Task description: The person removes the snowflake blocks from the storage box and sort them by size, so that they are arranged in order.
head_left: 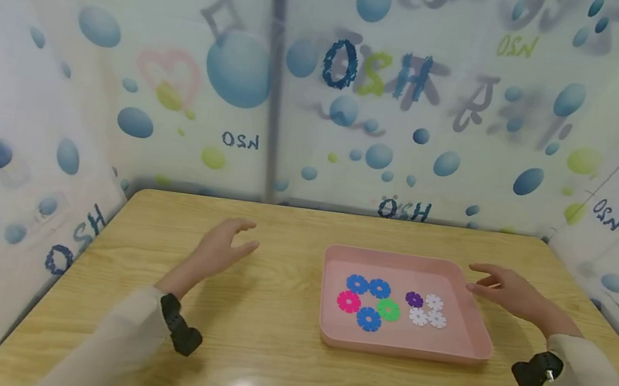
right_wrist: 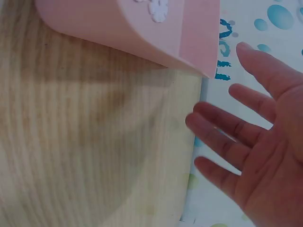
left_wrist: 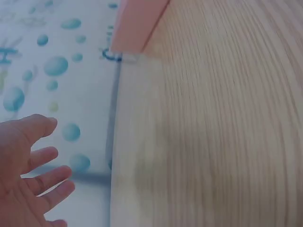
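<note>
Your left hand (head_left: 213,251) and right hand (head_left: 512,294) were both released; the right was near the far right corner of the pink tray (head_left: 408,340). Its flower-shaped pieces (head_left: 392,314) lay nearer the bench's (head_left: 271,281) right edge.

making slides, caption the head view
Empty left hand and right hand flank a pink tray of notched discs on a wooden table.

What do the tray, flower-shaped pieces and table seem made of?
Tray: probably smooth plastic, its colour even and corners rounded. Flower-shaped pieces: likely plastic, finish unclear, flat and evenly coloured. Table: perhaps wood or laminate, glossy, with grain and bright reflection.
</note>
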### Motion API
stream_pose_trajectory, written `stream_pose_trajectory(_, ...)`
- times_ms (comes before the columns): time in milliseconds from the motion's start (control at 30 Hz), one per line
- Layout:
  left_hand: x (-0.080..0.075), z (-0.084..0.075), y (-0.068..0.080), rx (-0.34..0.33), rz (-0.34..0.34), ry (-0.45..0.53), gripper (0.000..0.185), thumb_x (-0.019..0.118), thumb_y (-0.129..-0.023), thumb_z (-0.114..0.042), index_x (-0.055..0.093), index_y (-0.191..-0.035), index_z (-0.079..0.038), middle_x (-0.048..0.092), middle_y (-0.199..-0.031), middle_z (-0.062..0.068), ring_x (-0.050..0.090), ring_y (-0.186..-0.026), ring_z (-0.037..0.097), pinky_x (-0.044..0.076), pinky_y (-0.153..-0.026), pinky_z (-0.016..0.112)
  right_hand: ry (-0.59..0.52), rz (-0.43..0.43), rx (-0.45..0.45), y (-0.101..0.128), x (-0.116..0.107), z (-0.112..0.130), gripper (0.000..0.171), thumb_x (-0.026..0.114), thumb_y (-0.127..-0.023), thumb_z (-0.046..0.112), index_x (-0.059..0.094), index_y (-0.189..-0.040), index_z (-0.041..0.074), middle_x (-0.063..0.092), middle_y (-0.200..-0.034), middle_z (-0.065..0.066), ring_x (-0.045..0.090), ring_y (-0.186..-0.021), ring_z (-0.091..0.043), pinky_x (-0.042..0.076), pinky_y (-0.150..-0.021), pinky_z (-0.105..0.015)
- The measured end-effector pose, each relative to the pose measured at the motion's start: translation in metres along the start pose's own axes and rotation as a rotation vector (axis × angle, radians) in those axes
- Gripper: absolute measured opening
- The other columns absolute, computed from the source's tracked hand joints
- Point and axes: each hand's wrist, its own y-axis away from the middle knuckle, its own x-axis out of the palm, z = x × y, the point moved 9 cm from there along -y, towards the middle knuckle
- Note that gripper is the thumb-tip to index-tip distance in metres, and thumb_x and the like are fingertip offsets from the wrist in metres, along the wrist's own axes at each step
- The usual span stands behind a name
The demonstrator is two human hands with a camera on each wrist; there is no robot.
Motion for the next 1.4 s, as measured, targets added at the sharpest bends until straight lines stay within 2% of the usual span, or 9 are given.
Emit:
stream_pose_trajectory(133,0.018,-0.028,-0.008,0.061,0.015,0.116,0.041,0.059,-0.092,-0.017,0.051,-0.127,0.002,0.051,-0.125,0.02,0.05,-0.112,0.037,0.041,-0.09,0.049,-0.039,-0.012,0.008,0.002,0.004,-0.005,0.056,0.06,-0.091,0.028,0.043,-0.13,-0.009,0.057,-0.111,-0.026,0.055,-0.097,-0.035,0.05,-0.074,-0.042)
stream_pose_trajectory(267,0.042,-0.055,-0.016,0.101,0.052,0.195,0.034,0.06,-0.091,-0.014,0.056,-0.122,0.001,0.058,-0.117,0.016,0.057,-0.102,0.03,0.046,-0.086,0.045,-0.068,-0.03,0.012,0.004,0.007,-0.008,0.053,0.062,-0.09,0.027,0.048,-0.127,-0.008,0.058,-0.11,-0.025,0.056,-0.096,-0.035,0.05,-0.075,-0.043)
stream_pose_trajectory(467,0.084,-0.086,-0.029,0.081,0.208,0.236,0.031,0.061,-0.091,-0.018,0.059,-0.12,-0.007,0.061,-0.114,0.009,0.058,-0.098,0.02,0.049,-0.081,0.033,-0.111,-0.044,0.009,0.006,0.009,-0.01,0.048,0.064,-0.088,0.022,0.051,-0.123,-0.007,0.06,-0.107,-0.022,0.058,-0.095,-0.033,0.051,-0.076,-0.039)
stream_pose_trajectory(667,0.115,-0.105,-0.039,0.065,0.349,0.247,0.032,0.063,-0.089,-0.017,0.06,-0.12,-0.007,0.061,-0.11,0.009,0.057,-0.096,0.017,0.049,-0.078,0.027,-0.133,-0.039,-0.009,0.006,0.013,-0.012,0.045,0.066,-0.087,0.018,0.053,-0.121,-0.008,0.061,-0.107,-0.021,0.059,-0.093,-0.03,0.051,-0.073,-0.033)
stream_pose_trajectory(733,0.125,-0.11,-0.043,0.071,0.389,0.235,0.03,0.064,-0.089,-0.015,0.061,-0.117,-0.006,0.062,-0.107,0.008,0.057,-0.095,0.017,0.049,-0.078,0.026,-0.13,-0.035,-0.014,0.006,0.014,-0.012,0.045,0.067,-0.086,0.018,0.053,-0.121,-0.008,0.061,-0.106,-0.02,0.059,-0.093,-0.03,0.051,-0.073,-0.032)
stream_pose_trajectory(867,0.143,-0.121,-0.05,0.135,0.469,0.197,0.026,0.067,-0.086,-0.012,0.064,-0.111,-0.004,0.064,-0.1,0.006,0.057,-0.091,0.014,0.048,-0.076,0.023,-0.127,-0.032,-0.004,0.006,0.015,-0.012,0.047,0.068,-0.085,0.018,0.054,-0.121,-0.009,0.061,-0.105,-0.02,0.059,-0.092,-0.029,0.052,-0.073,-0.033)
stream_pose_trajectory(1033,0.162,-0.132,-0.057,0.195,0.566,0.093,0.021,0.07,-0.083,-0.014,0.068,-0.102,-0.005,0.064,-0.09,0.0,0.058,-0.084,0.01,0.047,-0.073,0.018,-0.137,-0.024,0.026,0.005,0.014,-0.013,0.048,0.068,-0.085,0.018,0.053,-0.122,-0.008,0.061,-0.103,-0.018,0.059,-0.091,-0.028,0.052,-0.074,-0.034)
stream_pose_trajectory(1267,0.187,-0.133,-0.058,0.112,0.771,-0.063,0.014,0.072,-0.082,-0.018,0.066,-0.094,-0.013,0.06,-0.092,-0.004,0.054,-0.085,0.009,0.046,-0.073,0.02,-0.165,-0.025,0.046,0.005,0.014,-0.015,0.049,0.068,-0.085,0.018,0.052,-0.124,-0.007,0.062,-0.102,-0.017,0.059,-0.09,-0.026,0.052,-0.074,-0.035)
stream_pose_trajectory(1400,0.194,-0.135,-0.058,0.084,0.827,-0.15,0.015,0.075,-0.079,-0.022,0.067,-0.091,-0.017,0.059,-0.091,-0.006,0.053,-0.086,0.009,0.044,-0.074,0.022,-0.181,-0.028,0.037,0.006,0.015,-0.013,0.049,0.067,-0.086,0.017,0.05,-0.125,-0.008,0.062,-0.104,-0.019,0.059,-0.091,-0.028,0.052,-0.074,-0.035)
